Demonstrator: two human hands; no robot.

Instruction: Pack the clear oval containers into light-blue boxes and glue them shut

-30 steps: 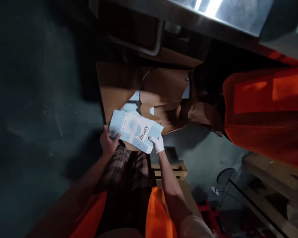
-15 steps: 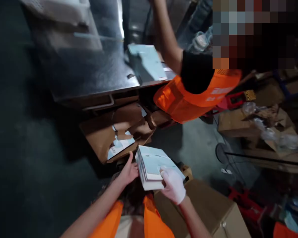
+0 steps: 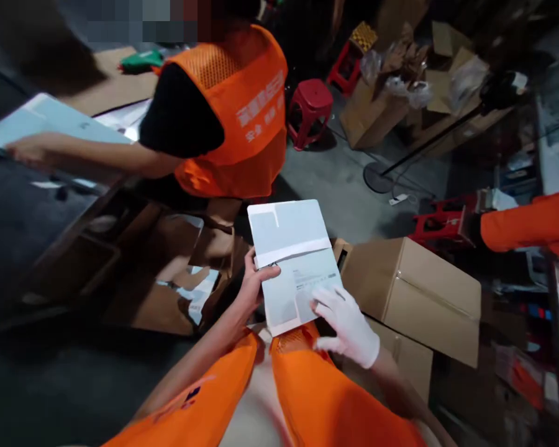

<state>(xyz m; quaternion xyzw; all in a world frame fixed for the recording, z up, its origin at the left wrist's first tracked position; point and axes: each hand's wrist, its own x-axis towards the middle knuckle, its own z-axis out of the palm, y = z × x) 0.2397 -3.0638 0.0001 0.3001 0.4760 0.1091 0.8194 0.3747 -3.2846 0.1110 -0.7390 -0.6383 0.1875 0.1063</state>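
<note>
I hold a stack of flat pale-blue carton blanks (image 3: 293, 257) in front of my chest, upright and tilted a little to the left. My bare left hand (image 3: 251, 288) grips its left edge. My right hand (image 3: 347, 326), in a white glove, holds the lower right part with fingers spread on the face. Below the stack is my orange vest (image 3: 307, 397).
A co-worker in an orange vest (image 3: 235, 112) leans left and holds more pale-blue sheets (image 3: 41, 121) on a dark table. Torn brown cardboard (image 3: 168, 273) lies below. Closed boxes (image 3: 419, 298) stand right; a red stool (image 3: 310, 108) and another orange sleeve (image 3: 531, 220) beyond.
My view swung up and to the right. The stack rose from the torn cardboard to my chest and turned upright; both hands kept hold of it.
</note>
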